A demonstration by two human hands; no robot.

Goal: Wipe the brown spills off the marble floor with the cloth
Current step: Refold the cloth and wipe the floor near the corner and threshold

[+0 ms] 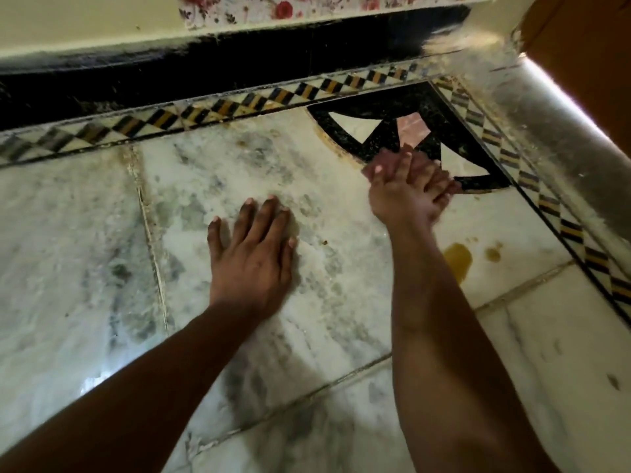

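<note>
Your left hand (252, 254) presses flat on the marble floor (85, 240). Right hand (406, 192) blurred at the black inlay (423, 107); grip unclear, cloth not discernible. Risk: your forearm drags through the brown spill (459, 261), smearing it.

No readable text or labels; view partly blurred.

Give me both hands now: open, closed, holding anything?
Left hand: open, flat on the marble floor.
Right hand: blurred; cannot tell, no cloth visible.
</note>
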